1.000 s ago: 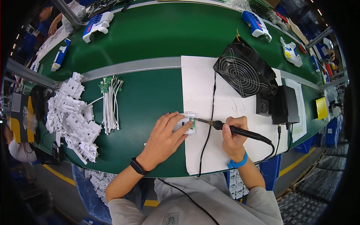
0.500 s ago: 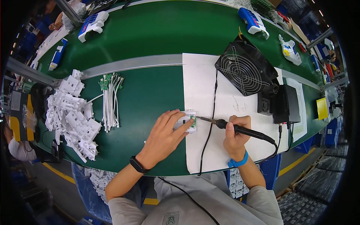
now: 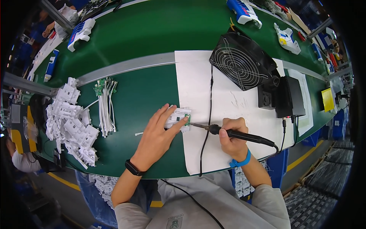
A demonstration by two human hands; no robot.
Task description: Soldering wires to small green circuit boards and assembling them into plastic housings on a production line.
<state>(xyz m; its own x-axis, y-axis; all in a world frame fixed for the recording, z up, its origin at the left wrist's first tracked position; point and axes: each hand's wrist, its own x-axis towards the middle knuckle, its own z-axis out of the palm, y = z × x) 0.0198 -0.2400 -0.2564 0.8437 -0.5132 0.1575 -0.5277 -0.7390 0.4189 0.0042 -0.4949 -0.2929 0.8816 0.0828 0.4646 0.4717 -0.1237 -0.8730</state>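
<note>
The left hand [image 3: 158, 135] pins the white plastic housing [image 3: 177, 117] flat while the right hand [image 3: 230, 134] fist-grips the soldering iron [image 3: 236, 134], whose tip could slip and burn fingertips [image 3: 183, 121] pressed just beside it.

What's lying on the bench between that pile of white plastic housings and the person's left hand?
In the head view, a bundle of white wires with green ends lies between them.

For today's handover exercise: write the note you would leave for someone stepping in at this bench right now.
Left hand: flat on the white part, pinning it at the edge of the paper sheet.
Right hand: grips the soldering iron, tip at the part's small green board.
Done: cannot tell how many joints.
Left: pile of white parts and wire bundle wait to the left. Fan stands behind.
</note>
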